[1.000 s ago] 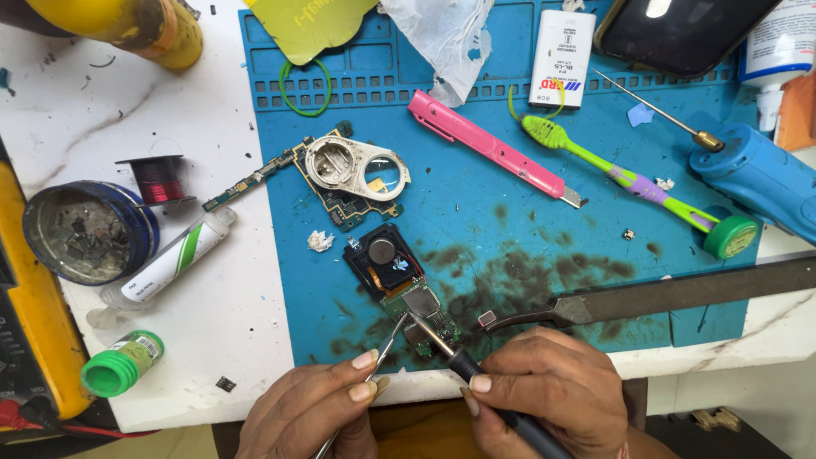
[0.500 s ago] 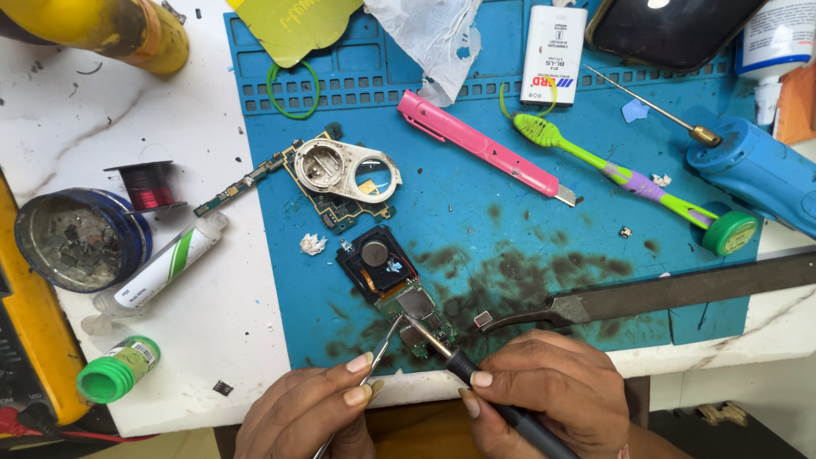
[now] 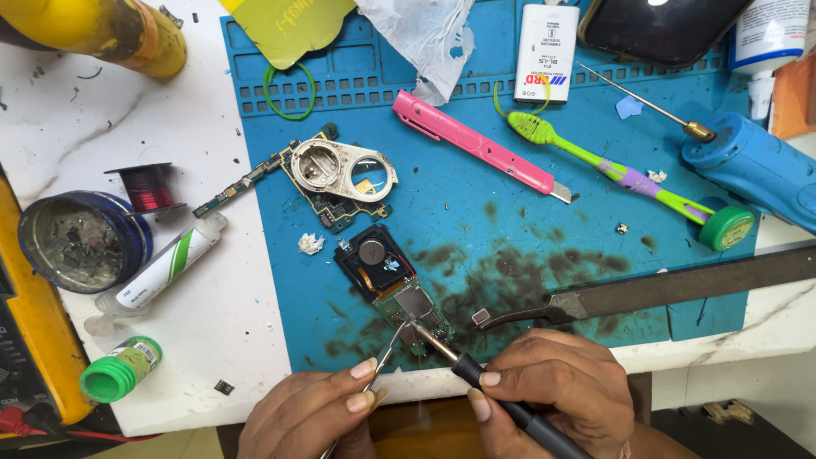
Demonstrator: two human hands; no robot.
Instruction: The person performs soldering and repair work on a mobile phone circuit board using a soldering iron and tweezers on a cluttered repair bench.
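Right hand (image 3: 552, 387) grips soldering iron (image 3: 476, 378) (pen-style); left hand (image 3: 310, 412) pinches tweezers (image 3: 384, 357) at circuit board (image 3: 416, 319).

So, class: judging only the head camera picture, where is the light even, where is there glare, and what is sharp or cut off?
Head view: even overhead light, soft shadows on the blue mat; a bright glare spot on the dark screen at the top edge; the small circuit board is sharp; the left hand and right hand are cropped by the bottom edge.
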